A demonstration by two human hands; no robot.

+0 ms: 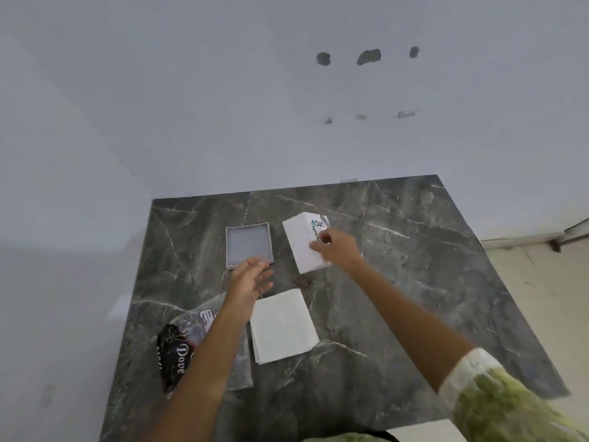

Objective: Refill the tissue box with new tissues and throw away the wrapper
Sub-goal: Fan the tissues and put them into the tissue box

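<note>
A white tissue box (pixel 301 242) with blue printing stands on the dark marble table (pixel 414 282), and my right hand (pixel 336 248) grips its right side. Left of the box lies a shallow grey square lid (pixel 248 245), open side up. My left hand (pixel 251 280) hovers open just in front of that lid, fingers spread, holding nothing. A stack of white tissues (pixel 283 325) rests flat on the table near me. Under my left forearm lies a crumpled clear and black plastic wrapper (pixel 181 349).
The table stands in a corner against white walls; the wall (pixel 366 55) behind has several drill holes. Tiled floor (pixel 541 298) shows at the right. A small brown speck patch (pixel 302 280) lies between box and tissues.
</note>
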